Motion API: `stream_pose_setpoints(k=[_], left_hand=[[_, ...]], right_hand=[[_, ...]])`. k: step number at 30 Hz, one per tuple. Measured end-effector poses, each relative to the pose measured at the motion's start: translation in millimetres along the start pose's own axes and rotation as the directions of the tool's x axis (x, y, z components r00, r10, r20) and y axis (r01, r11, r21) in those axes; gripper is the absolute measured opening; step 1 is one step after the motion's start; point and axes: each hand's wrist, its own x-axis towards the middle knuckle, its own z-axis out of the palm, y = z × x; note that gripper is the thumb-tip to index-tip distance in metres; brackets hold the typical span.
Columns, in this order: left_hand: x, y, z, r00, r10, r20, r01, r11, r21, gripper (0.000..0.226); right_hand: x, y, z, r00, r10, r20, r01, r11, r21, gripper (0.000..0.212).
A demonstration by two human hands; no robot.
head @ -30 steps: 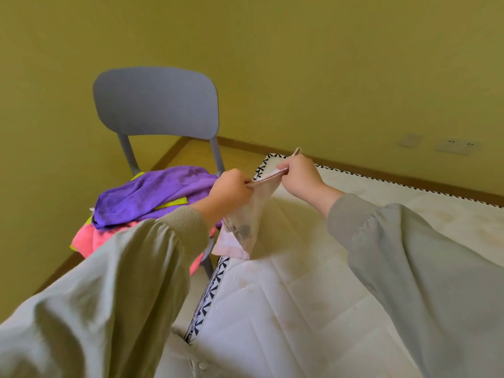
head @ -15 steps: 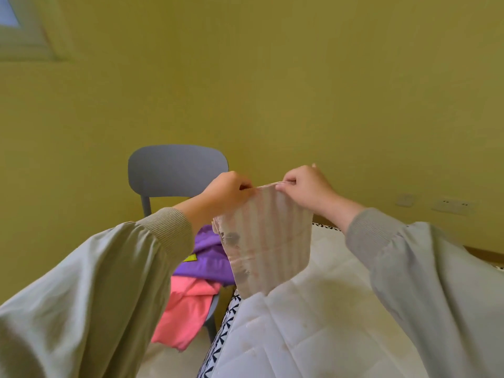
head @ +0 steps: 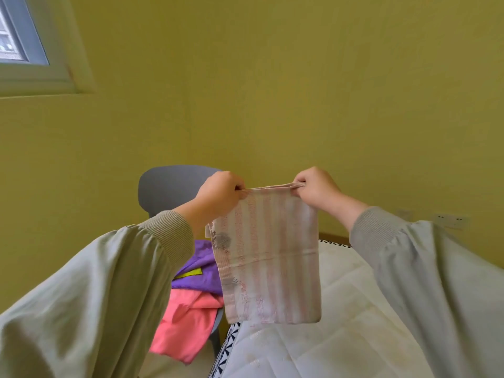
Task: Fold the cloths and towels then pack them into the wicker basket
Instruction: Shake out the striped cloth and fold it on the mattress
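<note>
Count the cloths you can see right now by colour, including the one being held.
Striped towel, pink and white, held up by the left hand and right hand: 1
Purple cloth on the chair: 1
Yellow cloth, only a sliver showing amid the purple: 1
Pink cloth on the chair: 1
Total: 4

No readable text, label or number shows anywhere.

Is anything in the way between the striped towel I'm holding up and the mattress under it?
Nothing visible does. The towel hangs from the left hand and right hand above the mattress; the purple cloth and pink cloth lie aside on the chair. No basket is in view.
</note>
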Motion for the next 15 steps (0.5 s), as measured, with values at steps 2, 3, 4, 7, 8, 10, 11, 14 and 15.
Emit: stream_pose_setpoints(k=[2, 3, 4, 7, 8, 10, 11, 14, 15], left_hand=[[-5.6, -4.8, -5.2, 1.000, -0.014, -0.021, 0.014, 1.000, 0.001, 0.013], [-8.2, -6.7, -7.9, 0.999, -0.019, -0.027, 0.019, 1.000, 0.002, 0.012], [-10.9, -7.9, -10.2, 0.999, -0.024, -0.025, 0.024, 1.000, 0.002, 0.014], [-18.1, -10.8, -14.3, 0.999, -0.035, 0.001, 0.035, 0.999, 0.013, 0.018], [-20.2, -12.3, -14.7, 0.999, -0.034, 0.012, 0.034, 0.999, 0.018, 0.018], [-24.7, -14.9, -16.0, 0.999, -0.029, 0.035, 0.028, 0.999, 0.021, 0.018], [-27.9, -15.7, -17.7, 0.999, -0.022, 0.040, 0.021, 1.000, 0.016, 0.018], [-37.3, -16.3, -23.1, 1.000, -0.018, 0.021, 0.019, 0.998, -0.059, 0.021], [-39.8, -16.2, -24.6, 1.000, -0.026, 0.003, 0.026, 0.994, -0.105, 0.022]], right_hand=[[-2.0, 0.8, -2.4, 0.997, 0.074, -0.011, -0.071, 0.978, 0.194, 0.014], [-4.0, -0.6, -2.9, 0.993, 0.117, 0.002, -0.111, 0.936, 0.334, 0.014], [-6.1, -2.4, -2.6, 0.988, 0.153, 0.020, -0.145, 0.875, 0.462, 0.015], [-10.2, -7.1, 2.3, 0.980, 0.199, 0.023, -0.168, 0.754, 0.635, 0.013], [-11.5, -9.8, 3.7, 0.981, 0.195, 0.006, -0.153, 0.750, 0.644, 0.017], [-12.9, -13.8, 5.7, 0.983, 0.176, -0.050, -0.109, 0.780, 0.617, 0.034], [-14.1, -16.3, 6.2, 0.984, 0.156, -0.092, -0.074, 0.808, 0.584, 0.039], [-18.6, -28.0, 6.2, 0.972, 0.092, -0.216, 0.024, 0.876, 0.481, 0.049], [-19.3, -31.2, 5.7, 0.967, 0.081, -0.243, 0.045, 0.880, 0.472, 0.048]])
